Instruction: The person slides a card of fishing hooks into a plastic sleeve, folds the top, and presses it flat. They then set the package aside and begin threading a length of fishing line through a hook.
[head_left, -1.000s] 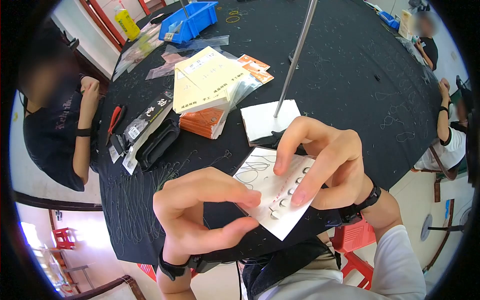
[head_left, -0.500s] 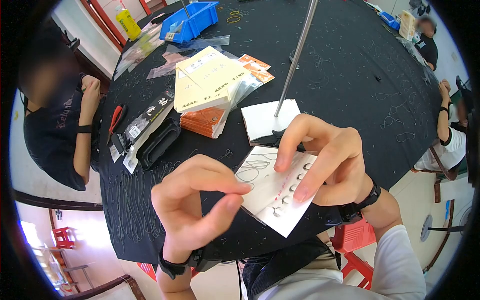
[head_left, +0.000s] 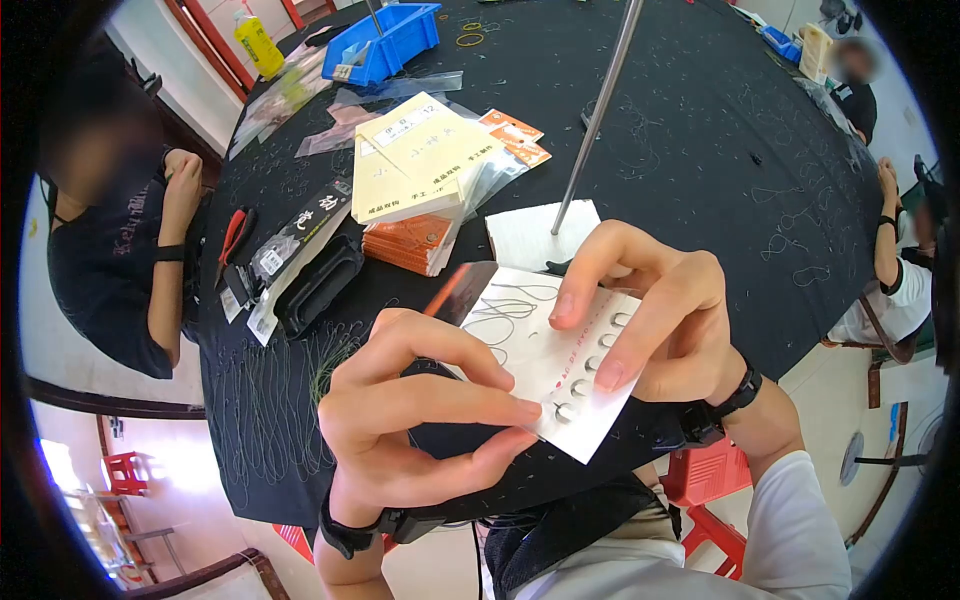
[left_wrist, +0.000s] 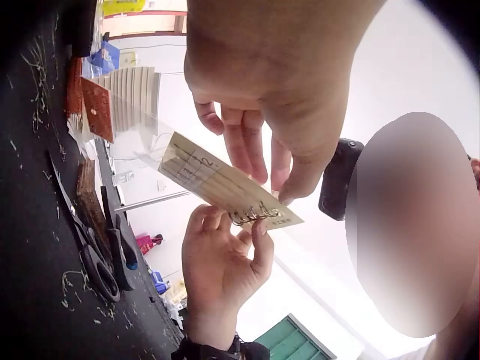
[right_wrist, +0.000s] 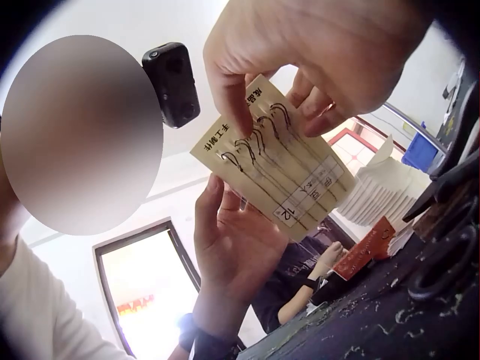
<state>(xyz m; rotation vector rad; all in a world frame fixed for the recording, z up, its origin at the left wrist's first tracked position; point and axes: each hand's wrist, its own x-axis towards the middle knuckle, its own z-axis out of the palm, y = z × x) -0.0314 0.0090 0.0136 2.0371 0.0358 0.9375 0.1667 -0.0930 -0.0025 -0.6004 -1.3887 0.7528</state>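
Observation:
Both hands hold a fish-hook card (head_left: 540,345) over the near table edge. Its white back, with a row of slits and loops of thin line, faces up in the head view. On the cream face, dark hooks (right_wrist: 259,135) with lines stretched along the card show in the right wrist view. My right hand (head_left: 665,320) pinches the card's right side, two fingers spread on top and the thumb beneath. My left hand (head_left: 430,410) pinches the lower left edge beside the last slit, between fingertips and thumb.
Cream cards (head_left: 425,160) lie on orange packets (head_left: 405,248). Left of them are red-handled pliers (head_left: 236,235) and loose line (head_left: 265,420). A metal rod (head_left: 600,110) rises from a white base (head_left: 520,240) behind the card; a blue bin (head_left: 385,45) stands farther back.
My left hand drew back from the card, then returned to its lower left edge near the last slit. The card has shifted slightly up, and an orange-brown piece now shows beyond its upper left corner.

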